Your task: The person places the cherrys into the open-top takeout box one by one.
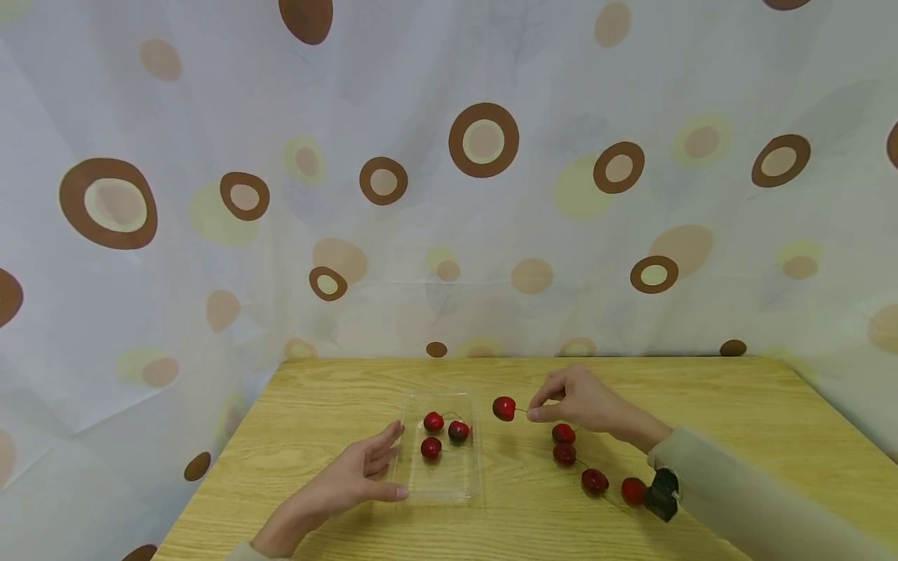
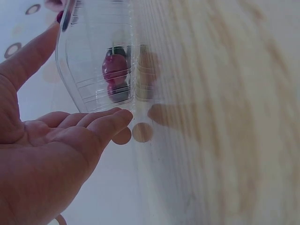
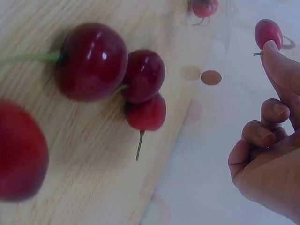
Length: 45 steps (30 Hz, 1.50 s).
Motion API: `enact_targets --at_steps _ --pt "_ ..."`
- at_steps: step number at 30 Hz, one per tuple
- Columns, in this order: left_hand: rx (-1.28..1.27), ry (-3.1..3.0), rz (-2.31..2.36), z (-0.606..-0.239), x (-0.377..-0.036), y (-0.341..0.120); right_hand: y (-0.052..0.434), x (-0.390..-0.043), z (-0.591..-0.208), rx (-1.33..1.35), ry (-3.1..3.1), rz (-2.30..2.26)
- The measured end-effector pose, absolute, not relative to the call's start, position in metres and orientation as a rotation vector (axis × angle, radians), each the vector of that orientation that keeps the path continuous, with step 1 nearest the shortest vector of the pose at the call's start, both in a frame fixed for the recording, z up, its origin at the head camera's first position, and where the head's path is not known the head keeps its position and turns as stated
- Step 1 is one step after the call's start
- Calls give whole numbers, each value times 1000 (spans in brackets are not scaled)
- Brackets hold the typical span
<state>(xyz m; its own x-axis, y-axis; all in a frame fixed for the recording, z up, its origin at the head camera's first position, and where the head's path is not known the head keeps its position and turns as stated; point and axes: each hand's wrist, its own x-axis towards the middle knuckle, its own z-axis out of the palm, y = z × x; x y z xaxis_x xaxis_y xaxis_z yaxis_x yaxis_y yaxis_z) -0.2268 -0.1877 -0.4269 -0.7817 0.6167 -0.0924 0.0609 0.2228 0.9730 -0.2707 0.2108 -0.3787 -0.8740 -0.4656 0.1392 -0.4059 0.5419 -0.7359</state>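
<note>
Cherry (image 1: pixel 503 408) hangs by its stem, pinched between thumb and forefinger of the right hand (image 1: pixel 577 407), in the air just right of the clear plastic tray (image 1: pixel 442 487). Tray sits on the wooden table (image 1: pixel 737 405) with three cherries (image 1: pixel 444 434) inside. Left hand (image 1: pixel 358 474) rests against the tray's left edge, fingers straight and relaxed, gripping nothing. Four loose cherries (image 1: pixel 592 467) lie on the table under the right wrist
</note>
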Motion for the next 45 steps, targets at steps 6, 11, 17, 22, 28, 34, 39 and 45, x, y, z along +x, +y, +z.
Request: enact_targets --at_steps 6,11,17,22,28,34,39,45 --pt "621 2017 1594 -427 -226 -188 191 -272 -384 -835 2661 -1273" --pt "614 2018 1595 -427 -226 -188 176 -273 -387 -909 2630 -1286" --pt "620 2032 1597 -430 -226 -188 158 -276 -389 -948 2585 -1289" --pt "623 2031 1599 -430 -227 -189 142 -276 -388 -984 2568 -1289" --pt "630 2046 1592 -428 -228 -188 126 -275 -387 -1011 2538 -1278" --pt "631 2050 1591 -426 -227 -188 112 -277 -390 -1043 2543 -1243" --pt "627 2039 1596 -426 -228 -187 103 -277 -391 -1083 2538 -1229" --pt "614 2033 1601 -426 -227 -187 94 -275 -394 -1027 2542 -1203"
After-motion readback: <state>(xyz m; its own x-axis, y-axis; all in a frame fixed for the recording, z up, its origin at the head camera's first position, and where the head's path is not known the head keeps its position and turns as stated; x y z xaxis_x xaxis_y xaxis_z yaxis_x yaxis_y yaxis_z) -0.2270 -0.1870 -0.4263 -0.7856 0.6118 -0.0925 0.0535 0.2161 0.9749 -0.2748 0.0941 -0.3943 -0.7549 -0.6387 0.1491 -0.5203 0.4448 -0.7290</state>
